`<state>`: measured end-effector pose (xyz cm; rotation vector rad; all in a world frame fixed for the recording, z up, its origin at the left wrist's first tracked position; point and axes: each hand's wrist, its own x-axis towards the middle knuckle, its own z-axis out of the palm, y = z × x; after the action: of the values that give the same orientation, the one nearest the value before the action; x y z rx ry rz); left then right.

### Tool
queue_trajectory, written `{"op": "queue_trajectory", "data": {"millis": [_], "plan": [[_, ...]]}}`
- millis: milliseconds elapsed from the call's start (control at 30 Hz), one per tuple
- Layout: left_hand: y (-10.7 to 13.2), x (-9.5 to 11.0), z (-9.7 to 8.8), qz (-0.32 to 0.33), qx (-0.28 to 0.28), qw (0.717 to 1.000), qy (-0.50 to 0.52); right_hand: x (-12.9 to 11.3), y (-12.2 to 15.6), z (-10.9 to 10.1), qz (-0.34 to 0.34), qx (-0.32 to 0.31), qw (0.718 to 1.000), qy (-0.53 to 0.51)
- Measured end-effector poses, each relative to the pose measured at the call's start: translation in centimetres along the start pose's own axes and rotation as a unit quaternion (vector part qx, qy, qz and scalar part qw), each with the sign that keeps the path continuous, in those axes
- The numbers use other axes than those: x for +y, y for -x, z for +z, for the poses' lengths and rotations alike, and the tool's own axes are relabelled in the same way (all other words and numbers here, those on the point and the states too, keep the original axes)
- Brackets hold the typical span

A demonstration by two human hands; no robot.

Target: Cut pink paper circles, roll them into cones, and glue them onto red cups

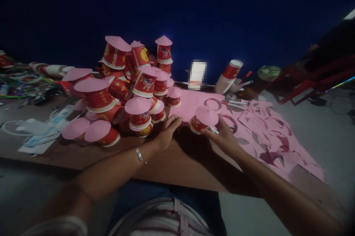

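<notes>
My right hand [219, 132] is closed around an upside-down red paper cup with a pink cone-shaped paper roof [206, 116], held a little above the table. A small white object shows by the right thumb; I cannot make out what it is. My left hand [168, 129], with a silver bracelet at the wrist, holds nothing. Its fingers stretch toward the near left edge of a pink paper sheet [183, 103]; I cannot tell whether they touch it. Left of this hand, several similar roofed red cups [138, 112] are piled and stacked on the table.
Cut pink paper scraps [271, 129] cover the table's right side. Behind them are a leaning stack of paper cups [229, 75], pens [235, 103] and a roll of tape [230, 97]. A power strip [41, 140] with white cables lies left, near a tangle of wires [24, 81].
</notes>
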<state>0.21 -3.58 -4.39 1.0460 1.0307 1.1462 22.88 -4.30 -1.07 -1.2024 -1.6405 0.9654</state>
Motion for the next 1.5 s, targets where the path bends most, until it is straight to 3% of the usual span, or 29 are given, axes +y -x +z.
{"op": "queue_trajectory", "data": {"millis": [100, 267, 467, 567, 767, 1133, 1333, 1500], "plan": [[0.4, 0.3, 0.3, 0.028, -0.077, 0.994, -0.078, -0.3, -1.5, 0.1, -0.018, 0.027, 0.999, 0.01], [1.0, 0.7, 0.4, 0.07, -0.236, 0.939, -0.241, 0.8, -4.5, 2.3, -0.034, 0.04, 0.999, -0.006], [1.0, 0.7, 0.0, 0.075, -0.3, 0.892, -0.33, 2.3, -6.7, 5.3, -0.023, 0.033, 0.999, -0.009], [0.9, 0.7, 0.0, 0.073, -0.313, 0.878, -0.354, 2.3, -7.0, 6.5, -0.037, 0.011, 0.999, 0.016], [0.8, 0.6, 0.0, 0.065, -0.309, 0.878, -0.361, 2.5, -7.5, 8.6, -0.052, -0.016, 0.994, 0.097], [0.7, 0.8, 0.0, 0.054, -0.316, 0.871, -0.373, 2.7, -8.5, 9.9, -0.047, -0.02, 0.99, 0.131], [0.5, 0.2, -0.1, 0.056, -0.311, 0.878, -0.36, 2.2, -8.1, 9.1, -0.05, -0.015, 0.991, 0.125], [1.0, 1.3, 0.3, 0.081, -0.305, 0.885, -0.343, 0.9, -6.3, 6.6, -0.051, 0.001, 0.992, 0.111]]}}
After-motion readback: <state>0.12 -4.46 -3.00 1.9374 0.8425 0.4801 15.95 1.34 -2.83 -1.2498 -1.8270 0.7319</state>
